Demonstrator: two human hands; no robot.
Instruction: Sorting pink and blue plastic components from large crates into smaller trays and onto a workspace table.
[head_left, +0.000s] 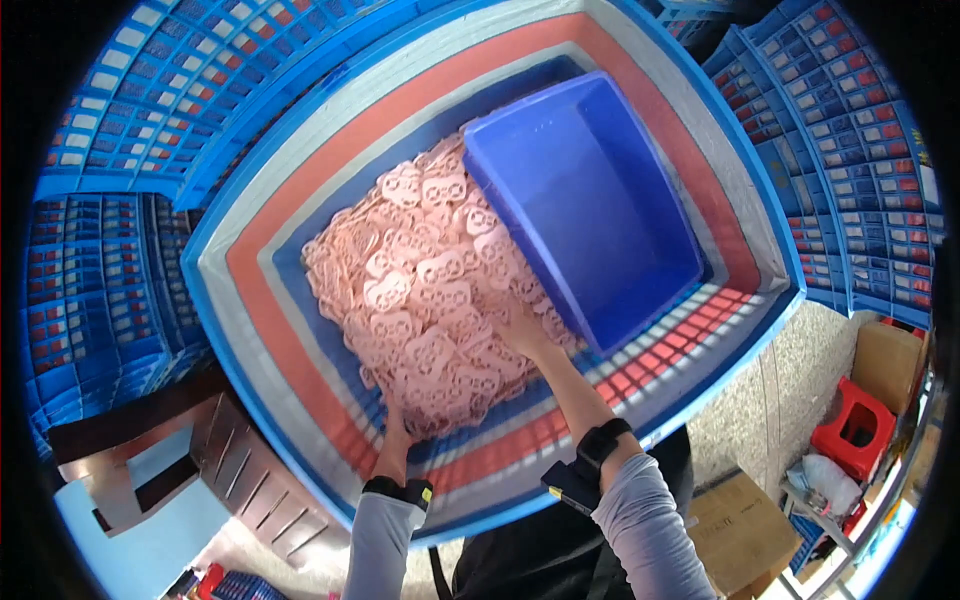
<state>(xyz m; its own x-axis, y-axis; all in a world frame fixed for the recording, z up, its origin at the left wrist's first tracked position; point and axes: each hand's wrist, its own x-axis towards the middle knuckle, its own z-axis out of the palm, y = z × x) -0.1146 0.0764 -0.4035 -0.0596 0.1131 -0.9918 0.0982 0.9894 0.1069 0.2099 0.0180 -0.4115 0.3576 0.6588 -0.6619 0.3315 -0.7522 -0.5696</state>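
A heap of flat pink pieces [440, 290], shaped like game controllers with cut-out holes, lies in a large crate [250, 290] lined with blue, white and red striped sheeting. My right hand [518, 328] rests on the heap's right side, fingers apart and partly blending with the pieces; I see nothing held in it. At the heap's near left edge, my left hand [394, 410] reaches down against the pieces, its fingers mostly hidden among them. To the right of the heap, a deep blue plastic tub [590, 210] sits tilted inside the crate, with nothing in it.
Blue lattice crates stand stacked at the left [110, 280] and right [850, 160]. A brown slatted piece of furniture [260, 480] is at lower left. On the floor at lower right are a cardboard box [740, 530] and a red stool [856, 428].
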